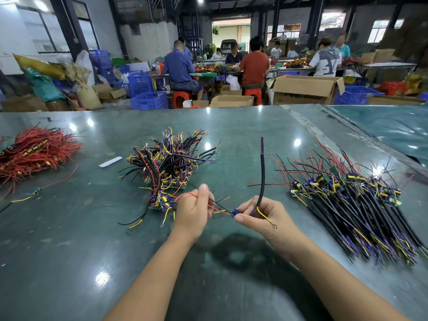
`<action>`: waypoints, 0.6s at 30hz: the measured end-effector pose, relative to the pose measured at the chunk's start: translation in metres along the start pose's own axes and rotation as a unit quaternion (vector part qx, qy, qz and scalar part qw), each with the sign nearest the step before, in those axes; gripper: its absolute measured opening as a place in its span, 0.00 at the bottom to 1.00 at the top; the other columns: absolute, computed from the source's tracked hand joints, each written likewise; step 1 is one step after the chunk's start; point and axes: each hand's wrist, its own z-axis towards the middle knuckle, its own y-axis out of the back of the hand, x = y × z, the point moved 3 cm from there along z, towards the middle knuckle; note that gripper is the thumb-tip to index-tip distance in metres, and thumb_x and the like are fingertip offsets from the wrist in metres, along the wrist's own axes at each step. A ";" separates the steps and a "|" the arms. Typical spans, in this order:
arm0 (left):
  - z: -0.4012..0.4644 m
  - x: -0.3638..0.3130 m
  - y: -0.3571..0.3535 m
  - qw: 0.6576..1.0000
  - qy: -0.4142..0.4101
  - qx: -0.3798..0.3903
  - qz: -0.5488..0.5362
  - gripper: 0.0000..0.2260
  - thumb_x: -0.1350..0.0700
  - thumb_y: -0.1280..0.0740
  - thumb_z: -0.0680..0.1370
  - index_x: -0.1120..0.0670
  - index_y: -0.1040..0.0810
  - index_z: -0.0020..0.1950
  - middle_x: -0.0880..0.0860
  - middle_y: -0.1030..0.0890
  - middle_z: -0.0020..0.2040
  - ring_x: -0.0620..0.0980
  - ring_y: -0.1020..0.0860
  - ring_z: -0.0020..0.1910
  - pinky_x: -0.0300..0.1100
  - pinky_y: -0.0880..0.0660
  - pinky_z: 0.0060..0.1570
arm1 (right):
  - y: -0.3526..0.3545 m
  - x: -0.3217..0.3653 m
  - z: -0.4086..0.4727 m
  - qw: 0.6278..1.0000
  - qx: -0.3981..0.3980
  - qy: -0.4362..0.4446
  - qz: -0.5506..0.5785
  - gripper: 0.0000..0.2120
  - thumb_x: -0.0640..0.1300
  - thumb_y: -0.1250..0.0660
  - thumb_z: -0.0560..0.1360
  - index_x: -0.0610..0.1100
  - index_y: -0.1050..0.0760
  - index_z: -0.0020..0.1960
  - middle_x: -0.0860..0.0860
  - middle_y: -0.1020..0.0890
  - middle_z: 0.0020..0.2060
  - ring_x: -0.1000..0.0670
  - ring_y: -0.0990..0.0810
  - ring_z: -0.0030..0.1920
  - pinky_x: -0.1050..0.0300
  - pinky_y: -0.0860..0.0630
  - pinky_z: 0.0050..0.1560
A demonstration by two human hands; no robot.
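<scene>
My right hand (259, 216) pinches a small circuit board (235, 212) with a blue part on it. A thick black cable (262, 177) rises from that hand, and a yellow wire with a ring terminal (268, 220) lies across its back. My left hand (193, 210) grips the board's thin red and black wires (217, 206), which stretch between the two hands. Both hands hover just above the green table (243, 135).
A tangled heap of wired boards (171, 163) lies just beyond my left hand. A laid-out bundle of wired boards (354, 198) fills the right side. Red wires (32, 151) are piled at far left, near a white paper strip (110, 161). People work at benches behind.
</scene>
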 end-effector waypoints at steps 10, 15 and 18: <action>0.018 0.020 0.034 0.994 0.063 -0.044 -0.076 0.23 0.53 0.47 0.84 0.56 0.25 0.31 0.50 0.30 0.18 0.43 0.35 0.18 0.32 0.40 0.20 | 0.022 -0.002 -0.001 0.998 0.046 -0.020 -0.041 0.10 0.41 0.21 0.63 0.48 0.22 0.32 0.52 0.17 0.39 0.53 0.22 0.40 0.63 0.27 0.43; 0.018 0.024 0.042 0.987 0.117 -0.006 -0.108 0.22 0.48 0.45 0.82 0.58 0.25 0.34 0.49 0.32 0.19 0.44 0.37 0.19 0.34 0.42 0.23 | 0.036 -0.005 0.003 0.999 0.009 -0.019 -0.035 0.07 0.44 0.24 0.62 0.47 0.22 0.31 0.52 0.17 0.38 0.53 0.21 0.40 0.64 0.26 0.45; 0.019 0.016 0.043 0.935 0.169 -0.038 -0.310 0.29 0.36 0.50 0.79 0.59 0.25 0.41 0.51 0.30 0.22 0.46 0.36 0.19 0.34 0.40 0.22 | 0.036 -0.008 0.007 0.999 -0.044 0.001 -0.012 0.08 0.48 0.23 0.60 0.47 0.22 0.32 0.53 0.18 0.38 0.55 0.21 0.39 0.66 0.26 0.43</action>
